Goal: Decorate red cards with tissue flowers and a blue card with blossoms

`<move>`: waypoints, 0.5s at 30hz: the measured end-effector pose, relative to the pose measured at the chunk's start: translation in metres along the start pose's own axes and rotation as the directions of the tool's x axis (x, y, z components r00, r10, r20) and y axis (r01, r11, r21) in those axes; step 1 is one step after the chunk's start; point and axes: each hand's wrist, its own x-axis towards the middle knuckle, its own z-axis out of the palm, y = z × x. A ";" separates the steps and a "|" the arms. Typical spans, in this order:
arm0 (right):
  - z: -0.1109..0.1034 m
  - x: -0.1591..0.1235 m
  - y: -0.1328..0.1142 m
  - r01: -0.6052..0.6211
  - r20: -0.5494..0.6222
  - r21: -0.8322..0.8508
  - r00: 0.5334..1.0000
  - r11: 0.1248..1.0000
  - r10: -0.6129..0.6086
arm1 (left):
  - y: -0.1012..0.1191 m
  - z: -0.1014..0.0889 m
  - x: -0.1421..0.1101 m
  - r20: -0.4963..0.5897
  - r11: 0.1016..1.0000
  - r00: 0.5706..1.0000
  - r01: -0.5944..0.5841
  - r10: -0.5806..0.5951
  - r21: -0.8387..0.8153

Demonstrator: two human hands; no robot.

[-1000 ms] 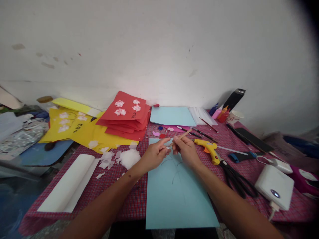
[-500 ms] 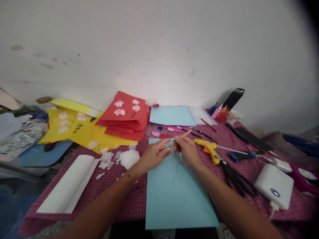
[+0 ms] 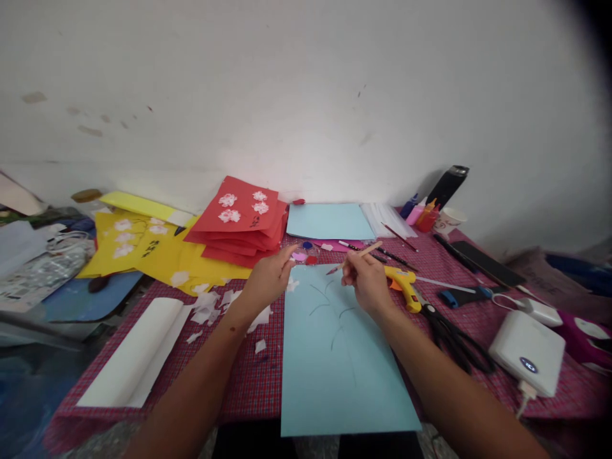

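My right hand (image 3: 366,280) is closed around a thin paintbrush (image 3: 368,249), its dark pinkish tip pointing left above a light blue sheet (image 3: 349,395). Faint dark curved lines run down that sheet. My left hand (image 3: 270,277) is at the sheet's upper left corner, index finger stretched toward the clear paint palette (image 3: 312,260), which holds blue, pink and red paint. I cannot tell whether the finger touches it. Just below those fingers a small white paper scrap (image 3: 292,285) shows against the blue sheet. Part of a white scrap pile (image 3: 206,306) is hidden behind my left forearm.
Red cards (image 3: 234,220) and yellow sheets (image 3: 167,258) are stacked left; a folded white sheet (image 3: 134,354) lies nearer. To the right are a yellow glue gun (image 3: 408,290), black scissors (image 3: 459,338), a white power bank (image 3: 528,350) and a leaning black flask (image 3: 447,187).
My left hand has moved left and away from the brush, toward the palette. My right hand has shifted slightly right with the brush, whose tip now shows.
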 end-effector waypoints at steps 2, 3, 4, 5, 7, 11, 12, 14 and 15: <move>0.001 -0.001 0.001 -0.003 0.018 -0.009 1.000 1.000 0.003 | -0.003 0.002 0.000 0.034 0.997 0.999 -0.022 0.020 0.068; 0.001 -0.001 0.002 -0.002 0.021 -0.012 1.000 1.000 0.003 | -0.004 0.003 -0.001 0.054 0.996 0.998 -0.030 0.025 0.090; 0.001 -0.001 0.002 0.000 0.024 -0.014 1.000 1.000 0.001 | -0.005 0.003 -0.001 0.076 0.994 0.997 -0.038 0.030 0.101; 0.002 -0.001 0.002 0.001 0.025 -0.013 1.000 1.000 -0.001 | -0.005 0.003 -0.001 0.097 0.994 0.995 -0.048 0.038 0.102; 0.002 -0.001 0.002 0.003 0.028 -0.009 1.000 1.000 -0.003 | -0.006 0.001 -0.001 0.123 0.995 0.991 -0.063 0.053 0.077; 0.002 -0.001 0.002 0.009 0.033 -0.032 0.999 0.999 -0.008 | -0.008 -0.002 0.000 0.132 0.998 0.990 -0.056 0.056 -0.002; 0.002 -0.002 0.002 0.013 0.035 -0.041 0.999 0.999 -0.011 | -0.008 -0.003 0.001 0.124 0.999 0.991 -0.050 0.052 -0.018; 0.001 -0.001 0.003 0.019 0.037 -0.057 0.999 0.998 -0.017 | -0.008 -0.004 0.002 0.083 0.998 0.996 -0.025 0.030 -0.061; 0.001 -0.001 0.003 0.020 0.038 -0.063 0.999 0.998 -0.018 | -0.008 -0.006 0.002 0.051 0.996 0.999 -0.006 0.011 -0.091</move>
